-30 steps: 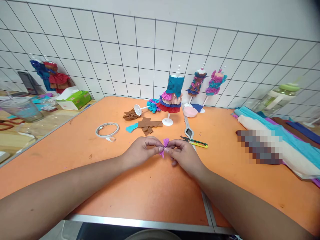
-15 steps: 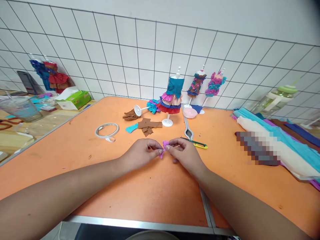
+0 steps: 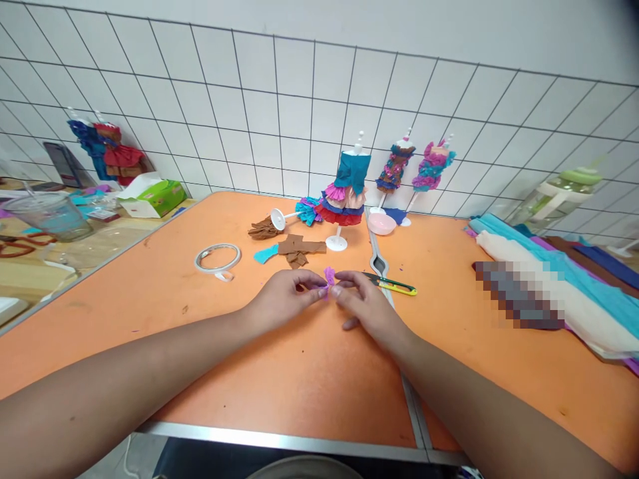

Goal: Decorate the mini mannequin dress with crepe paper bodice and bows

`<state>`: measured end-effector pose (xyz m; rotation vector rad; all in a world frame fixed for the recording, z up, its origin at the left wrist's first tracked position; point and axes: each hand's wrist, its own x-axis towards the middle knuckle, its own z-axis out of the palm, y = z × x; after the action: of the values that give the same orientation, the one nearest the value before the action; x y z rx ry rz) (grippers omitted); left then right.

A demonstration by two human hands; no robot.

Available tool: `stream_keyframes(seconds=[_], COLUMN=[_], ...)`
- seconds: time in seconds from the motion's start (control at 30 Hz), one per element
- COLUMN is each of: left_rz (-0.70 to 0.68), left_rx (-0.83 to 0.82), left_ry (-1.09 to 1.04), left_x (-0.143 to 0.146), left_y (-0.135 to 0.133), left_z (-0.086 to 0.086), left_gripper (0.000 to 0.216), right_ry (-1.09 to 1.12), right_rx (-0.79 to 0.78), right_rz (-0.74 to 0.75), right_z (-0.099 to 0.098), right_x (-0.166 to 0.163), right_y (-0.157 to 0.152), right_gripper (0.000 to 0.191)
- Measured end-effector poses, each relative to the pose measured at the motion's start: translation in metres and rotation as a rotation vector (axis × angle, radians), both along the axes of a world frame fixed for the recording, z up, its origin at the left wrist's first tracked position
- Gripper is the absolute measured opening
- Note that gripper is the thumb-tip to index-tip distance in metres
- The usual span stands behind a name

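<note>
My left hand (image 3: 284, 297) and my right hand (image 3: 363, 306) meet over the middle of the orange table (image 3: 210, 346). Both pinch a small crumpled piece of purple crepe paper (image 3: 329, 275) between thumb and fingertips. The paper sticks up a little above the fingers. Just right of my right hand lie yellow-green snips (image 3: 394, 285). A ring of tape (image 3: 217, 258) lies to the left, and brown paper pieces (image 3: 298, 248) beyond my hands.
Small mannequins in layered paper dresses (image 3: 346, 193) stand along the tiled wall, one lying on its side (image 3: 269, 225). A pink dish (image 3: 381, 223) sits near them. Folded crepe sheets (image 3: 559, 266) and a bottle (image 3: 549, 193) lie right. A tissue box (image 3: 152, 197) and cup (image 3: 47, 216) are left.
The purple paper is now more bunched and held slightly higher between my fingertips. Both hands stayed nearly in place, with the fingers shifting their pinch.
</note>
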<state>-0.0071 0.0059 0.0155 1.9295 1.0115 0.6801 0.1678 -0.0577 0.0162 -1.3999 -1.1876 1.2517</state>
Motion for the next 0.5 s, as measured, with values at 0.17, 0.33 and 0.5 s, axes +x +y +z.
stream_keyframes(seconds=[0.17,0.33,0.5], left_rz=[-0.024,-0.019,-0.097], left_rx=[-0.138,-0.053,0.207], left_ry=[-0.119,-0.005,0.212], left_x=[0.000,-0.003,-0.009], left_y=[0.001,0.003,0.004], left_z=[0.000,0.002,0.004], left_gripper=[0.030,0.025,0.019], right_ry=[0.080,-0.038,-0.381], right_rx=[-0.060,-0.054,0.104], right_rz=[0.067,0.053,0.084], right_z=[-0.010,-0.008,-0.009], right_x=[-0.001,0.006,0.009], right_y=[0.004,0.007,0.009], right_gripper=[0.028,0.018,0.006])
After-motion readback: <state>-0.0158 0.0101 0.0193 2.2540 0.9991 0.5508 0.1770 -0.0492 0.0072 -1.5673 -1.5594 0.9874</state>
